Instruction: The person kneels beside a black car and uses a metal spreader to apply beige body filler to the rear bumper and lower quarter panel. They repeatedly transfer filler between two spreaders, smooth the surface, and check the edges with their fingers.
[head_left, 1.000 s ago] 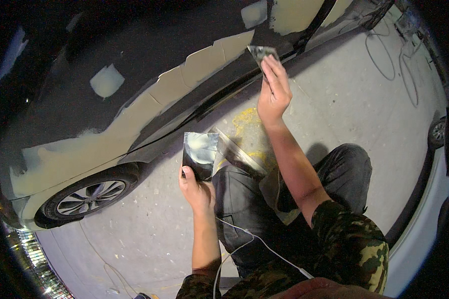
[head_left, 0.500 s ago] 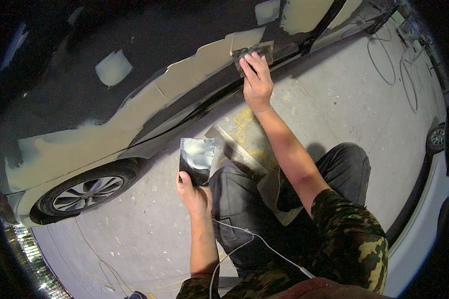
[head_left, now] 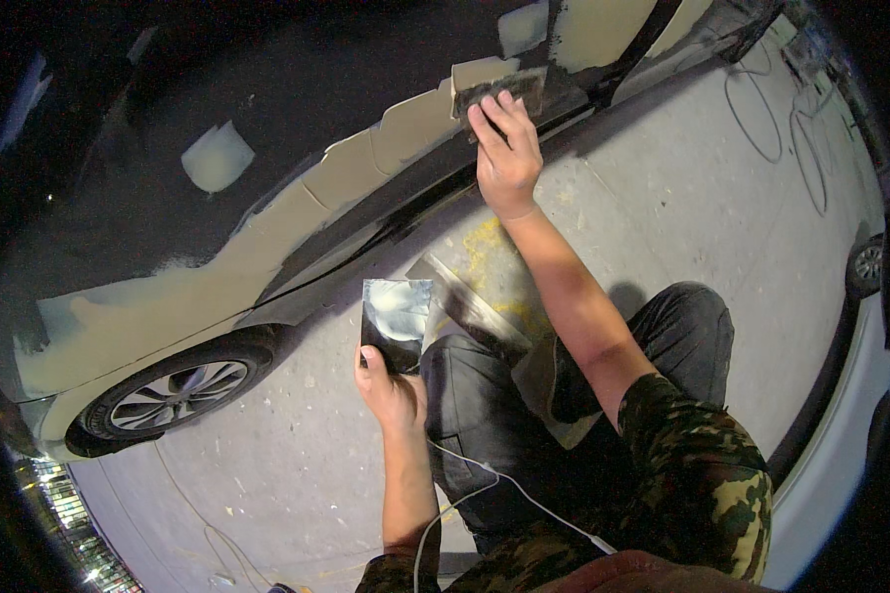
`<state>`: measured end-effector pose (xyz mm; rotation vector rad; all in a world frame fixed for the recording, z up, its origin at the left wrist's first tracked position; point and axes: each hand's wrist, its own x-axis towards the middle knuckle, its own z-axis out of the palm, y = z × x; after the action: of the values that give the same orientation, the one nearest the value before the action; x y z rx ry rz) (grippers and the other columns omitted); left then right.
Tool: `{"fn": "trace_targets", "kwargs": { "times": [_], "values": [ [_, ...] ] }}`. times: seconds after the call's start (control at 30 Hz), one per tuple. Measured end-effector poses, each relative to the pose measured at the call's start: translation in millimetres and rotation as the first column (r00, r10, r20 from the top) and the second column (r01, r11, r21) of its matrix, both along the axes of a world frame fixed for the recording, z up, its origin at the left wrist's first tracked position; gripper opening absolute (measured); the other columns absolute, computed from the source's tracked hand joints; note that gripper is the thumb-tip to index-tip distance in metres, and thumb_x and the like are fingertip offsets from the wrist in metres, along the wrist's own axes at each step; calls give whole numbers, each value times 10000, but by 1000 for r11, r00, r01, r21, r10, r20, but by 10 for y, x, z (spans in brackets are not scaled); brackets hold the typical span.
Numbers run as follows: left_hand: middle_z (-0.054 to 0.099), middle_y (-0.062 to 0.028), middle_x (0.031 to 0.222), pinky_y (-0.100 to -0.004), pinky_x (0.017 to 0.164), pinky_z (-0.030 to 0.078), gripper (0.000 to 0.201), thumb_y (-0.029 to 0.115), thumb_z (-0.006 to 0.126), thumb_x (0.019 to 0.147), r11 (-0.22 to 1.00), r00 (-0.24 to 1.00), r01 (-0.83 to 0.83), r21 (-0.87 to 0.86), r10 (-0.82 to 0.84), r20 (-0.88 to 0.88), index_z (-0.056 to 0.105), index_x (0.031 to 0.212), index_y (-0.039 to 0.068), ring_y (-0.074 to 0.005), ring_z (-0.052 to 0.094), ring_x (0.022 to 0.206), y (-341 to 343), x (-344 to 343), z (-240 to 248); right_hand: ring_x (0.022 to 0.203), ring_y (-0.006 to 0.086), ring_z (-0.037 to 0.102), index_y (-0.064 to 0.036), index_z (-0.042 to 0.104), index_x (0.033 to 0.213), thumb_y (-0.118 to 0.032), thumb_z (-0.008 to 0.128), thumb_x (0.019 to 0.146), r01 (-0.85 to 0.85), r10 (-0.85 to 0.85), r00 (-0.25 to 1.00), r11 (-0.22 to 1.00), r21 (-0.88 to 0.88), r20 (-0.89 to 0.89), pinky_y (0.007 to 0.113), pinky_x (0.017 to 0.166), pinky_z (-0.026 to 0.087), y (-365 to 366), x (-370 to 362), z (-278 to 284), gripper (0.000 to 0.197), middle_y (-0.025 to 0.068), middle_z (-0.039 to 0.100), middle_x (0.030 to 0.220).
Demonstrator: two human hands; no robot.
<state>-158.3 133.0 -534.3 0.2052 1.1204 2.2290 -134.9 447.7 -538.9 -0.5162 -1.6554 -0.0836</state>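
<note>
A dark car body [head_left: 119, 198] stretches across the upper left, with a long beige strip of filler putty [head_left: 356, 158] along its lower side. My right hand [head_left: 509, 163] presses a dark, flat spreader [head_left: 499, 94] against the strip's right end, fingers laid on its face; the spreader covers part of the putty there. In front of my knee, my left hand [head_left: 391, 390] grips a dark rectangular mixing plate [head_left: 378, 334], thumb on top. Whitish putty [head_left: 398, 304] is smeared over the plate's upper part.
Beside my knee is a long grey metal strip [head_left: 470, 306]. The car's wheel [head_left: 180, 395] stands at left, with a thin cable on the floor [head_left: 267, 435] below it. A white cable [head_left: 539, 489] crosses my lap. Another vehicle [head_left: 841, 395] is at right; hoses [head_left: 806, 158] lie far right.
My right hand and the spreader have moved up over the putty's right end. My left hand keeps its grip on the plate. The view has turned slightly.
</note>
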Motion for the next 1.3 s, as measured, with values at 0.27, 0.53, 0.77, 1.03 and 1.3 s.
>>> {"fn": "trace_targets", "kwargs": {
  "times": [0.27,0.53,0.77,1.03,1.3],
  "values": [
    [624,-141,1292,-372,1003,504,479,333,572,1063,998,999,4,-57,-1,38,510,1348,-48,-235,628,1165,-51,-1,-55,1198,331,643,-102,768,1149,74,681,805,-36,50,991,993,-112,121,507,1048,527,-87,32,-655,396,85,695,1229],
    [639,-162,1270,-392,1033,490,491,343,585,1052,998,992,27,65,-35,122,525,1312,-70,-249,632,1164,27,2,120,1012,243,713,-29,724,1217,32,637,934,-110,81,993,907,-406,-88,337,923,555,-590,419,-263,302,124,739,1104],
    [647,-160,1291,-396,1047,497,468,307,604,1044,944,989,48,326,-90,117,535,1316,-68,-253,643,1174,146,52,344,823,49,570,-5,677,1288,-97,680,973,-846,223,533,117,-521,-816,206,725,456,-1297,780,859,328,-7,693,1006],
    [640,-172,1305,-413,1071,488,422,274,558,1069,914,982,91,396,-148,116,529,1324,-61,-259,635,1197,45,22,598,1041,184,670,68,618,1313,-15,615,972,-734,565,534,-61,-677,-629,315,900,534,-1947,895,1634,351,125,697,1208],
    [652,-175,1286,-414,1063,496,417,273,576,1061,916,990,87,391,-123,69,548,1303,-65,-260,644,1183,-103,1,584,992,241,695,26,697,1224,3,619,931,-481,825,528,486,-729,202,330,867,529,-1776,1087,1535,304,172,724,1128]
  ]
}}
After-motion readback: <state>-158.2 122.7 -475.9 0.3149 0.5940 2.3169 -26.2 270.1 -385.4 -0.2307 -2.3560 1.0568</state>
